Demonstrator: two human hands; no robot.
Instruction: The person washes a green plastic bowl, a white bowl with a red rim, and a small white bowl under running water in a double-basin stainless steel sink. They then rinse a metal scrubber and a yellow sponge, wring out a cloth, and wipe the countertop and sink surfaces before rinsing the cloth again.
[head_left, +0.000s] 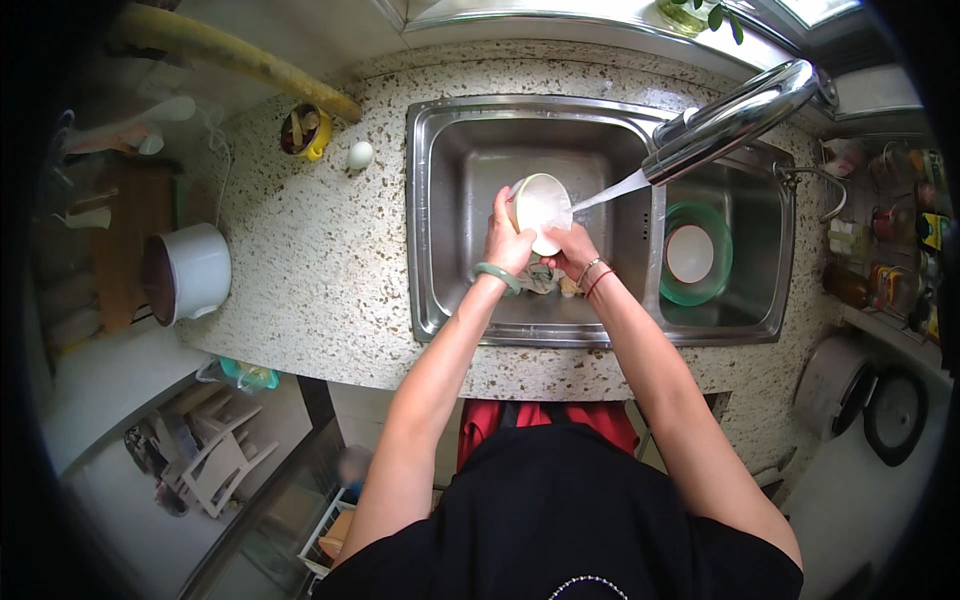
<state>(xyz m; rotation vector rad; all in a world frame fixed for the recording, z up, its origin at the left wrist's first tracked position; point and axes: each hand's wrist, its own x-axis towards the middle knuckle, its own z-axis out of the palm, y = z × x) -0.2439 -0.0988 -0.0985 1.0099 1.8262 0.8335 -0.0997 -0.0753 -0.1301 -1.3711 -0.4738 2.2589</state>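
Observation:
Over the large basin of a steel sink point(440, 290), a white bowl point(543, 203) with a green rim is tilted under running water. My left hand point(508, 238) grips its left side, thumb on the near rim. At the lower right edge of the bowl is my right hand point(573, 248), its fingers curled at the rim and partly inside. A stream from the chrome faucet point(735, 120) falls into the bowl. Beneath my hands, something pale and crumpled point(541, 280) lies in the basin, partly hidden.
In the smaller right basin, a white bowl point(690, 254) with a red rim sits inside a green translucent basin point(722, 240). On the left counter are a yellow mug point(318, 136), a white egg-shaped object point(360, 155) and a white pot point(200, 268). Jars point(890, 275) line the right side.

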